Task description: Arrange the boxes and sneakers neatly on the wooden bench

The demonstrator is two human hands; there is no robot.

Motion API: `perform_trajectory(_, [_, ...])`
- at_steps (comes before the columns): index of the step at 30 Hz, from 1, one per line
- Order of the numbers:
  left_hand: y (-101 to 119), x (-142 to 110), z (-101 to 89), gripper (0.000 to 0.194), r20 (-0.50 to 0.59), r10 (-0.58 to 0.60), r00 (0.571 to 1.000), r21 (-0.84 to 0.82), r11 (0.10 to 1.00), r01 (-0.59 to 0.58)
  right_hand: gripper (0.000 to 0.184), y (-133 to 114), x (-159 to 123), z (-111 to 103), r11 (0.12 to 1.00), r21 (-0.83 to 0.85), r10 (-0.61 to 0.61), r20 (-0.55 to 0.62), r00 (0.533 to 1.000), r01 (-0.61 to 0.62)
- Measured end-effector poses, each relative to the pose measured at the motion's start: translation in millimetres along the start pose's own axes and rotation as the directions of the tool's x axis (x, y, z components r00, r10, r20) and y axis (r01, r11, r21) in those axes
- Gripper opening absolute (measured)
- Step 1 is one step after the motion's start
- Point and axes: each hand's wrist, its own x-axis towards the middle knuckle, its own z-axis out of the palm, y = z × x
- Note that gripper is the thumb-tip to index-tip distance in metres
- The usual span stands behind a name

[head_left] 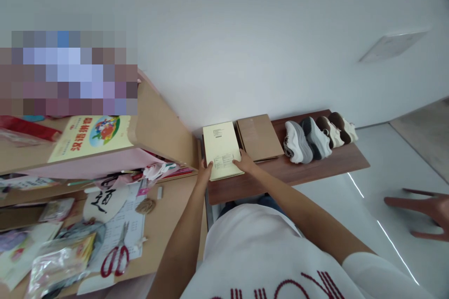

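Left hand: you have it partly closed, fingers curled on the left edge of the pale yellow booklet.
Right hand: you have it partly open, fingers on the booklet's lower right corner; you cannot tell if it grips.
Booklet: between your hands, on the dark wooden shelf.
Beyond your right hand: a brown cardboard folder, then a row of sneakers.
Far right: another person's hand, spread.
Left of your left hand: red-handled scissors.

Head-worn view, facing forward and down, close above the left hand, right hand
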Motion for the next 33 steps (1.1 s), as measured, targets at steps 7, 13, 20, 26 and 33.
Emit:
perform_trajectory(7, [-4,-1,1.1,0.064,-0.009,-0.040,0.999,-0.074,0.997,0.039,0.083,-3,8,-5,0.996,0.041,0.075,0.016,0.997,-0.076])
perform_trajectory(13, [-8,-5,-4.9,0.069,-0.021,-0.062,0.998,-0.114,0.992,0.060,0.083,2,14,-14,0.995,0.073,0.066,0.051,0.997,-0.069])
perform_trajectory(20, [-11,-15,-9.1,0.067,-0.004,-0.071,0.997,-0.157,0.985,0.070,0.078,6,9,-10,0.990,0.092,0.107,0.033,0.994,-0.109])
perform_trajectory(26, [-16,-23,0.0,0.056,0.039,-0.001,0.999,-0.160,0.987,0.007,0.060,-7,22,-32,0.991,-0.130,-0.033,-0.044,0.998,0.027])
perform_trajectory(33, [-24,-31,9.2,0.051,0.057,0.037,0.998,-0.160,0.987,-0.028,0.085,21,12,-70,0.900,-0.433,0.001,-0.118,0.993,-0.053])
